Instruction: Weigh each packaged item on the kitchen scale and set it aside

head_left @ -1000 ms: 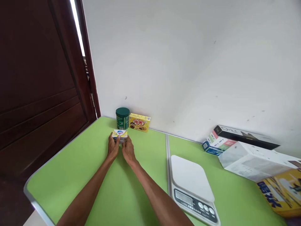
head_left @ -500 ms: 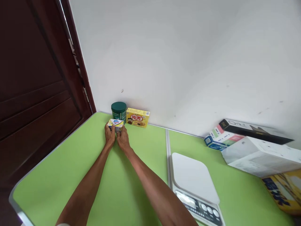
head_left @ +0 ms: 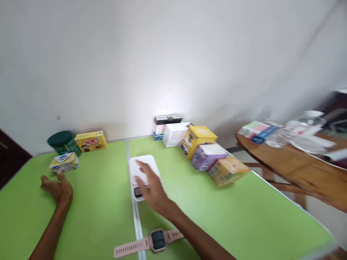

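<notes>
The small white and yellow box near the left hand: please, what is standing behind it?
Behind the small white and yellow box stands a green tub. Its dark lid and part of its side show; the box covers its lower front, so the base there cannot be seen.

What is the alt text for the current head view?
An open right hand partly hides a white digital scale on a green table; the open left hand is near a yellow-and-white soap box. Behind that stand a green canister and yellow cream-puff box; a smartwatch lies nearest.
</notes>
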`<state>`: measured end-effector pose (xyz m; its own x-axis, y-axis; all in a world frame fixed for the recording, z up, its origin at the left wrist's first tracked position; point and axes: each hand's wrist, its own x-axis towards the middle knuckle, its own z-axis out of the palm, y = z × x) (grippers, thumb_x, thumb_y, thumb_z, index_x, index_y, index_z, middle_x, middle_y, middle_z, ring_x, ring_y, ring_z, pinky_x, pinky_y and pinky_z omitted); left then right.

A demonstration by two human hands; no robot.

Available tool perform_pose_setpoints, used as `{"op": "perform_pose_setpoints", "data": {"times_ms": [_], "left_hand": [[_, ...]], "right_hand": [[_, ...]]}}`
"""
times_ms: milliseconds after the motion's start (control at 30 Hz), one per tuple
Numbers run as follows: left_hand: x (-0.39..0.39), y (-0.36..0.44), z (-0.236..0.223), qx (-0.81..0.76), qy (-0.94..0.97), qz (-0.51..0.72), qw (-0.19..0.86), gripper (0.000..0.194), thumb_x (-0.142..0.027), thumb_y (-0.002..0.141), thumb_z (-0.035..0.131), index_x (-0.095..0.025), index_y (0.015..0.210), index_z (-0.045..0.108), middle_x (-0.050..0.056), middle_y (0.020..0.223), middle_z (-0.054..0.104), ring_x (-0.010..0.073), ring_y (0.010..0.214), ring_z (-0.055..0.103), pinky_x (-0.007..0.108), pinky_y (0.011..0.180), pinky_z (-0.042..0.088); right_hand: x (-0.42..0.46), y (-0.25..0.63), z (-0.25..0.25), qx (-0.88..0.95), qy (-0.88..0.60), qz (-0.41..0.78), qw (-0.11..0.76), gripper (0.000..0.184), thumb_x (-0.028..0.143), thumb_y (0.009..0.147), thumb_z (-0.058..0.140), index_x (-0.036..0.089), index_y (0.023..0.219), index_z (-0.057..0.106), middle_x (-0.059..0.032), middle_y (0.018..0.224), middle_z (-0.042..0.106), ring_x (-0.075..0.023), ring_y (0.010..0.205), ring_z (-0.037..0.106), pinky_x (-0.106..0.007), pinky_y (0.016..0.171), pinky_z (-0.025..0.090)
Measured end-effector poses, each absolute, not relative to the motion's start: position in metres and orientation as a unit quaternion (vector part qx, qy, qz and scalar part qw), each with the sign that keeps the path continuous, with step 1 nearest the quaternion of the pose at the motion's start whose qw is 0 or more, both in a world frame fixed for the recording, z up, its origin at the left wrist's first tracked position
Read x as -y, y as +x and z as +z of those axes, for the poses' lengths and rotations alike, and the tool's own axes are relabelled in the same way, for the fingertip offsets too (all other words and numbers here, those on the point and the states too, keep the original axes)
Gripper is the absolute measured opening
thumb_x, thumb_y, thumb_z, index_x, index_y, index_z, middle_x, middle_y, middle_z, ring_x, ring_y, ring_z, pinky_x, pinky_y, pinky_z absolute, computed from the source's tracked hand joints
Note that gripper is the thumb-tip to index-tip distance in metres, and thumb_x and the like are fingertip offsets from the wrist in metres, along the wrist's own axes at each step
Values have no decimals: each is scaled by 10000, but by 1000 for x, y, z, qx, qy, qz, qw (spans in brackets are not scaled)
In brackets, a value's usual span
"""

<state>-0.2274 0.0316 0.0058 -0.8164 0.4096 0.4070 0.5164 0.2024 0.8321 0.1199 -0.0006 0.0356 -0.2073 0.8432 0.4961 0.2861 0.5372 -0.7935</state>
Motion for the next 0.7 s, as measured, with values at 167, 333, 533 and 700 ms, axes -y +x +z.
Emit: {"op": "perform_pose_setpoints", "data": {"times_ms": [167,333,533,700], "left_hand": [[-10,-111,14,688,-489,-536,-7,969,-651,907,501,-52,1613,214,268,1700,225,430,1588,209,590,1321,130],[15,75,21,526,-658,-479,-248,848,-625,963,508,-209,1654,247,149,1740,269,315,1632,204,516,1340,122],[21,226,9,459,-702,-300,-454,1004,-683,907,561,-103,1672,267,211,1744,190,347,1640,135,468,1346,116],[21,271,-1,459,-663,-330,-491,1026,-727,893,561,-147,1683,255,161,1733,255,353,1623,206,443,1354,160]], "right_hand": [[31,319,41,484,-624,-1,614,471,461,998,542,161,1349,634,-178,1334,677,-311,1202,659,-524,1063,510],[23,428,8,277,-693,35,664,691,685,928,436,120,1241,683,-200,1273,700,-337,1215,640,-559,1084,456],[-1,438,-22,273,-641,245,674,926,943,800,338,148,1025,755,-198,1077,768,-358,1084,710,-509,971,527],[15,434,-42,288,-738,196,578,844,970,797,286,243,709,706,-208,691,703,-398,721,685,-606,739,481]]}}
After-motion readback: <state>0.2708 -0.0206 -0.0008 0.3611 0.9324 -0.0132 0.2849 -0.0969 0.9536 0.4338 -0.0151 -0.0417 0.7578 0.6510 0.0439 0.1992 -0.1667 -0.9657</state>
